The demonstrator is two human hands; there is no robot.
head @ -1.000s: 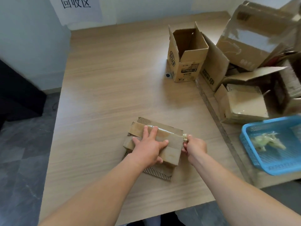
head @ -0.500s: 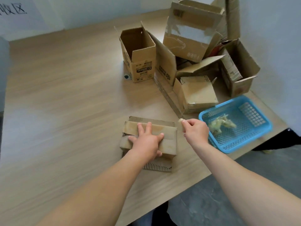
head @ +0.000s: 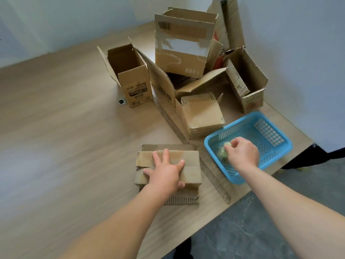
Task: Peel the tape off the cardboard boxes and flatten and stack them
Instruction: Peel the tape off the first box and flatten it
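Note:
A small flattened cardboard box (head: 190,161) lies near the table's front edge on a piece of corrugated cardboard (head: 181,200). My left hand (head: 166,171) presses flat on it with spread fingers. My right hand (head: 241,153) hovers over the blue plastic basket (head: 276,152), fingers curled and pinching a wad of peeled tape (head: 228,144) at its fingertips. More crumpled tape (head: 221,152) lies in the basket below it.
Several unflattened cardboard boxes crowd the back right: an open small box (head: 134,85), a tall taped box (head: 183,43), a closed taped box (head: 201,113) and an open one (head: 246,79). A small round object (head: 121,101) lies by the small box. The table edge runs close on the right.
My right hand pulled the tape off the flattened box's right end and carried it right, over the blue basket. My left hand stayed pressed on the box. The camera turned right.

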